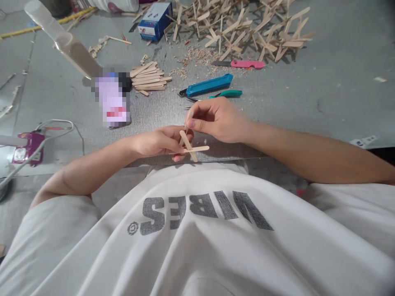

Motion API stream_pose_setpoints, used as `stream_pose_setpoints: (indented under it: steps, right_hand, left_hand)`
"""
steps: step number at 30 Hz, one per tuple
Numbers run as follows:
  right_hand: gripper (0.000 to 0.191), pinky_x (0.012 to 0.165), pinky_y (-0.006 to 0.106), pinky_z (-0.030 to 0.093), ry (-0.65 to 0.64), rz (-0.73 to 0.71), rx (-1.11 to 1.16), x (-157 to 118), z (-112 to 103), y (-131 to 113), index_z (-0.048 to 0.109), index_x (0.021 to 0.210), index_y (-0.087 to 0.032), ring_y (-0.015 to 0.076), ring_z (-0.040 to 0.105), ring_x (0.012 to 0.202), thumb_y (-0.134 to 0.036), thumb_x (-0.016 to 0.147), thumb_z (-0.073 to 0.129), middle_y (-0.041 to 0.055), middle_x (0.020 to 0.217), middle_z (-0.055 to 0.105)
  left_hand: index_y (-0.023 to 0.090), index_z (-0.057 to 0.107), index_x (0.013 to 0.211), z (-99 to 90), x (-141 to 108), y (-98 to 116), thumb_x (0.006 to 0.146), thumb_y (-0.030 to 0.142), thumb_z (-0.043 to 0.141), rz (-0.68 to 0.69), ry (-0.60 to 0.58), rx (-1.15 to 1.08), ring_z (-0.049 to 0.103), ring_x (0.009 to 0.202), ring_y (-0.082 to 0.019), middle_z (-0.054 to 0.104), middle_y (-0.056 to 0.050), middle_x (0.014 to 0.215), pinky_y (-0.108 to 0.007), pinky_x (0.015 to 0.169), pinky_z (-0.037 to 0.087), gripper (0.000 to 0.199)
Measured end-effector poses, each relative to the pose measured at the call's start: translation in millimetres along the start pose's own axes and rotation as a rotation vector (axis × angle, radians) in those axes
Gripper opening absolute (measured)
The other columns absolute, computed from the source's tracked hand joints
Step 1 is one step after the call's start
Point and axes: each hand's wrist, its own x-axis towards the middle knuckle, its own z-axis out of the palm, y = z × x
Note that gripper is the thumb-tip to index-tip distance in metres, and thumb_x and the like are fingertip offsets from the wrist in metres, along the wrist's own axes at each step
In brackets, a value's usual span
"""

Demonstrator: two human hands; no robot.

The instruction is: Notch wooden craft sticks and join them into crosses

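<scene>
Close to the table's front edge, my left hand (162, 142) is closed around a piece made of crossed wooden craft sticks (197, 149). Two of the sticks show plainly, one lying level and one slanting across it; my left fingers cover the rest. My right hand (216, 119) is just above and to the right, thumb and forefinger pinched on a narrow pale craft stick (186, 122) at the back of the piece. Its lower end is hidden behind my left fingers. Beyond my hands lie a blue utility knife (210, 85) and green-handled pliers (226, 93).
Loose craft sticks (149, 78) lie fanned beside a blurred purple package (114, 102). Farther back are a pink knife (247, 64), wood shavings (197, 57), a blue box (155, 21) and a heap of joined sticks (240, 28). A cabled purple device (29, 148) sits left.
</scene>
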Motion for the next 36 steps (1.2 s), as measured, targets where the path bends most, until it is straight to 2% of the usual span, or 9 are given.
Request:
stream_pose_setpoints:
  steps: [2, 6, 8, 12, 16, 19, 24, 31, 36]
  right_hand:
    - [0.057, 0.070, 0.037, 0.067, 0.038, -0.013, -0.002, -0.1, 1.9, 0.9, 0.080, 0.094, -0.029, 0.0191, 0.075, 0.074, -0.080, 0.103, 0.105, 0.0001, 0.085, 0.082]
    - [0.066, 0.059, 0.037, 0.053, 0.364, -0.174, 0.044, 0.5, -16.5, 9.8, 0.076, 0.093, -0.030, 0.0144, 0.056, 0.062, -0.090, 0.101, 0.101, -0.0025, 0.083, 0.073]
    - [0.064, 0.060, 0.039, 0.051, 0.462, -0.215, 0.042, -0.1, -31.5, 10.2, 0.074, 0.094, -0.031, 0.0153, 0.055, 0.064, -0.088, 0.101, 0.103, -0.0011, 0.087, 0.075]
    - [0.064, 0.067, 0.041, 0.060, 0.337, -0.155, -0.103, -7.1, -43.0, -2.3, 0.077, 0.095, -0.032, 0.0195, 0.068, 0.076, -0.092, 0.104, 0.097, 0.0038, 0.101, 0.084]
    - [0.053, 0.079, 0.041, 0.070, 0.226, -0.122, -0.194, -14.9, -23.2, -10.3, 0.086, 0.099, -0.029, 0.0218, 0.077, 0.088, -0.080, 0.108, 0.100, 0.0069, 0.107, 0.089]
    - [0.045, 0.082, 0.042, 0.073, 0.201, -0.073, -0.220, -15.2, -9.9, -6.8, 0.089, 0.102, -0.028, 0.0229, 0.082, 0.087, -0.072, 0.109, 0.100, 0.0058, 0.101, 0.089]
    - [0.047, 0.084, 0.041, 0.076, 0.221, -0.029, -0.214, -11.1, -5.4, -2.0, 0.085, 0.095, -0.028, 0.0222, 0.081, 0.082, -0.069, 0.098, 0.107, 0.0031, 0.092, 0.086]
    - [0.045, 0.077, 0.041, 0.076, 0.306, -0.064, -0.251, -11.5, 1.7, -2.1, 0.083, 0.090, -0.029, 0.0211, 0.077, 0.075, -0.064, 0.094, 0.110, 0.0017, 0.087, 0.084]
    - [0.049, 0.079, 0.043, 0.075, 0.275, -0.036, -0.186, -12.8, 4.6, -3.1, 0.081, 0.091, -0.030, 0.0224, 0.079, 0.075, -0.067, 0.093, 0.113, 0.0004, 0.086, 0.083]
  left_hand:
    - [0.020, 0.077, 0.103, 1.0, 0.6, 0.0, 0.084, 0.023, 0.109, -0.016, -0.007, -0.010, 0.066, 0.067, -0.016, 0.072, 0.000, 0.082, -0.032, 0.068, 0.055, 0.037]
    - [0.013, 0.090, 0.117, 1.0, 0.6, 2.7, 0.082, 0.023, 0.107, 0.002, 0.048, -0.031, 0.067, 0.067, -0.015, 0.081, -0.005, 0.088, -0.029, 0.067, 0.055, 0.040]
    - [0.010, 0.092, 0.113, -0.5, 0.4, 5.0, 0.082, 0.023, 0.105, 0.060, 0.114, -0.072, 0.069, 0.067, -0.015, 0.081, -0.007, 0.087, -0.027, 0.064, 0.054, 0.036]
    - [0.012, 0.086, 0.097, -0.8, 0.6, 10.6, 0.084, 0.011, 0.096, 0.199, 0.319, -0.221, 0.071, 0.065, -0.014, 0.071, -0.003, 0.078, -0.022, 0.061, 0.057, 0.017]
    - [0.013, 0.079, 0.090, 4.9, 2.6, 14.5, 0.087, 0.002, 0.084, 0.245, 0.460, -0.347, 0.068, 0.062, -0.011, 0.068, -0.002, 0.078, -0.019, 0.064, 0.059, 0.013]
    - [0.011, 0.080, 0.090, 8.6, 4.1, 14.5, 0.090, 0.002, 0.083, 0.247, 0.441, -0.354, 0.069, 0.063, -0.012, 0.070, -0.004, 0.079, -0.020, 0.064, 0.060, 0.010]
    - [0.011, 0.082, 0.095, 9.5, 3.1, 12.4, 0.094, 0.003, 0.083, 0.232, 0.429, -0.327, 0.073, 0.067, -0.014, 0.072, -0.004, 0.080, -0.021, 0.068, 0.062, 0.008]
    - [0.013, 0.083, 0.100, 3.4, 4.1, 6.1, 0.083, 0.007, 0.097, 0.223, 0.362, -0.312, 0.073, 0.064, -0.012, 0.074, -0.002, 0.081, -0.020, 0.063, 0.060, 0.023]
    - [0.015, 0.083, 0.100, -0.7, 5.9, 2.7, 0.081, 0.011, 0.099, 0.202, 0.365, -0.264, 0.069, 0.062, -0.012, 0.075, -0.003, 0.083, -0.021, 0.060, 0.057, 0.025]
